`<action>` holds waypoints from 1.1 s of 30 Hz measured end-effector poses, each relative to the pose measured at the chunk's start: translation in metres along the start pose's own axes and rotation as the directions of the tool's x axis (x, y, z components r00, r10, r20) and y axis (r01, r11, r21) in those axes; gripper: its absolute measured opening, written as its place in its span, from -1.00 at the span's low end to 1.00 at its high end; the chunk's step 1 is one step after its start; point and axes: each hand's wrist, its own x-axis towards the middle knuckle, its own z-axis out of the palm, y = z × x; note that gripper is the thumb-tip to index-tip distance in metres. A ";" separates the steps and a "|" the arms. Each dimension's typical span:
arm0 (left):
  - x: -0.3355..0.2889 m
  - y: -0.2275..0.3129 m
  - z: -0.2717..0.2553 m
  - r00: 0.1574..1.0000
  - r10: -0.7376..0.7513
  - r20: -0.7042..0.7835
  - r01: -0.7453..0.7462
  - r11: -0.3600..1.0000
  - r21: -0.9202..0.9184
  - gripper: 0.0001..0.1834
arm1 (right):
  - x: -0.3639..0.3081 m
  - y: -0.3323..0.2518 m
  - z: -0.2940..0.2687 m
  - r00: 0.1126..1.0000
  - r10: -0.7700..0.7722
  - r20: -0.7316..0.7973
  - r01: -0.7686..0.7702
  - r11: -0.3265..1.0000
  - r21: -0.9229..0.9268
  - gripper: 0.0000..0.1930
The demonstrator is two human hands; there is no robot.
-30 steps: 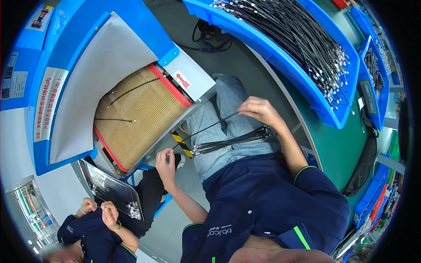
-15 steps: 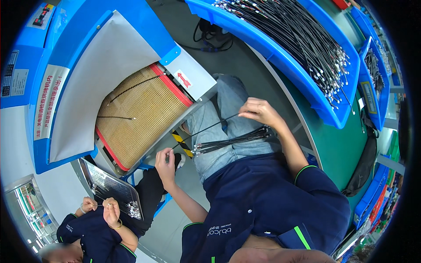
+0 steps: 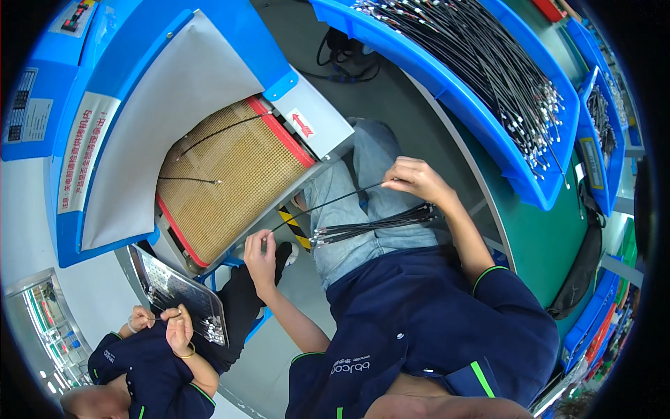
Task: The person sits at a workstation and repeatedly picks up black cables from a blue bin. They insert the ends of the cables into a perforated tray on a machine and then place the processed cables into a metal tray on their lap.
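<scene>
A thin black cable [image 3: 326,204] is stretched taut above my lap, with my hands at its two ends. My left hand [image 3: 261,260] pinches the lower left end between thumb and fingers. The upper right end is gripped by my right hand [image 3: 417,179], its fingertips pressed together. Beneath, across my jeans, lies a bundle of black cables [image 3: 373,225] with small pale connectors at its left end. Two more black cables, an upper cable [image 3: 222,133] and a lower cable [image 3: 192,180], rest on the tan mesh conveyor belt [image 3: 230,199] ahead of my left hand.
The belt runs under a white curtain [image 3: 160,133] into a blue machine [image 3: 241,31]. At the right, a blue bin [image 3: 447,91] piled with black cables stands on a green table [image 3: 537,241]. A co-worker's hand [image 3: 179,328] is beside a metal tray [image 3: 157,269] at the lower left.
The view has shifted slightly, moving the machine and bin a little right in the picture. My left hand is slightly lower left; both hands keep hold of the cable.
</scene>
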 end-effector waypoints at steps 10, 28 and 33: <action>0.066 -0.044 -0.038 0.995 -0.009 -0.103 0.017 0.997 0.075 -0.90 | 0.069 -0.010 0.048 0.986 -0.145 -0.081 0.130 0.977 -0.167 -0.82; 0.107 -0.093 -0.052 0.973 0.049 -0.227 -0.008 0.984 0.177 -0.75 | 0.106 -0.020 0.101 0.973 -0.058 -0.222 0.022 0.987 -0.160 -0.80; 0.056 -0.042 -0.024 0.977 0.039 -0.212 -0.021 0.996 0.090 -0.77 | 0.050 -0.014 0.068 0.992 0.119 0.043 -0.119 0.993 -0.007 -0.82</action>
